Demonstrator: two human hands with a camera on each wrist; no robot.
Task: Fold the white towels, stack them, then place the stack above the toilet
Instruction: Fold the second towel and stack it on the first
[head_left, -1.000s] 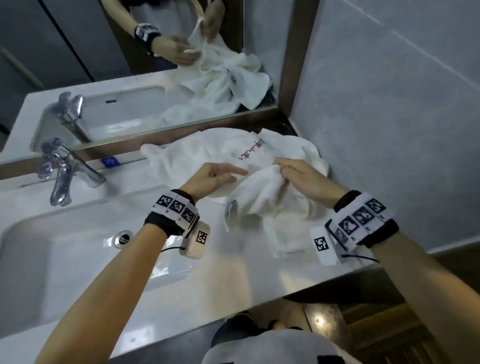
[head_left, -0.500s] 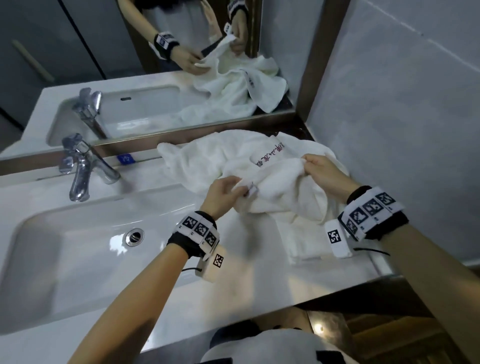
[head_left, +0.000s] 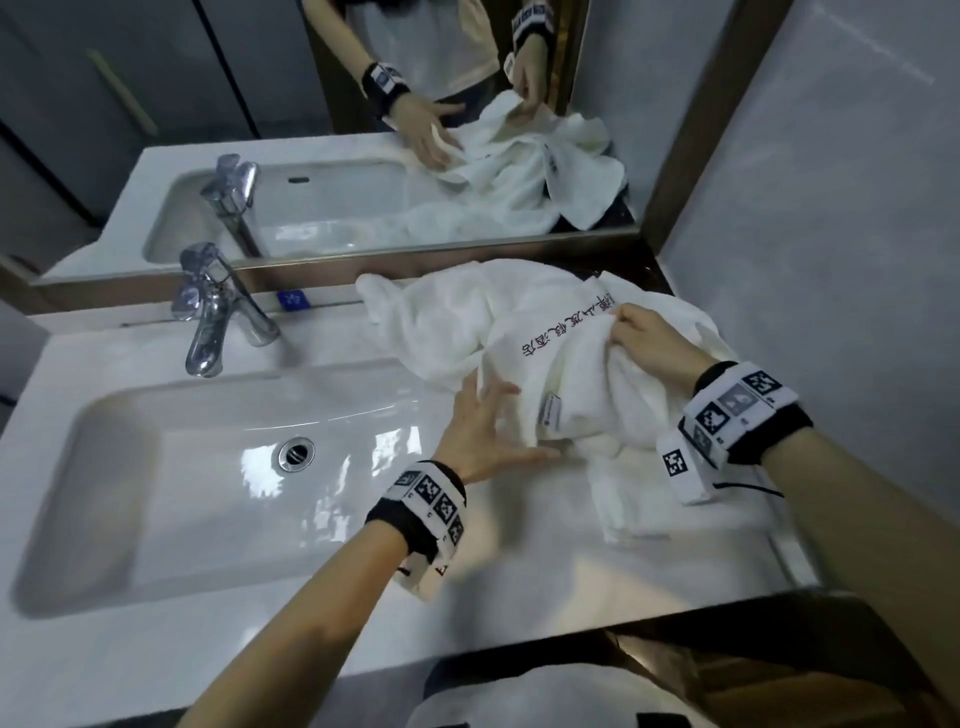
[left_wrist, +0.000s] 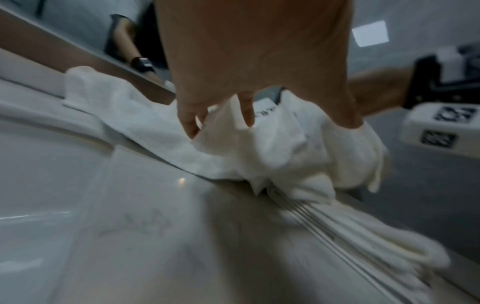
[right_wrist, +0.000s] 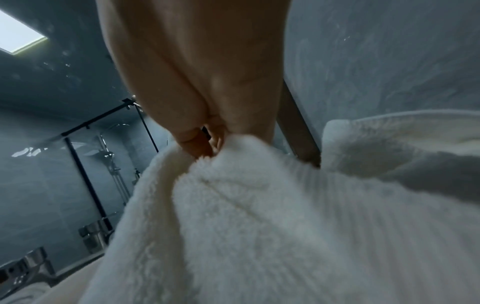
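The white towel (head_left: 566, 364) lies bunched on the surface (head_left: 519, 597) right of the sink (head_left: 234, 467), its far edge pinched up in the right hand (head_left: 649, 343), its loose near corner just beyond the spread, empty left hand (head_left: 483, 431), nearest it.

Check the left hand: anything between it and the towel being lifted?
Nothing visible. The left hand is open with fingers spread, already against the lower edge of the lifted towel, whose upper edge the right hand pinches. A folded towel lies beneath on the counter, off the hand's path.
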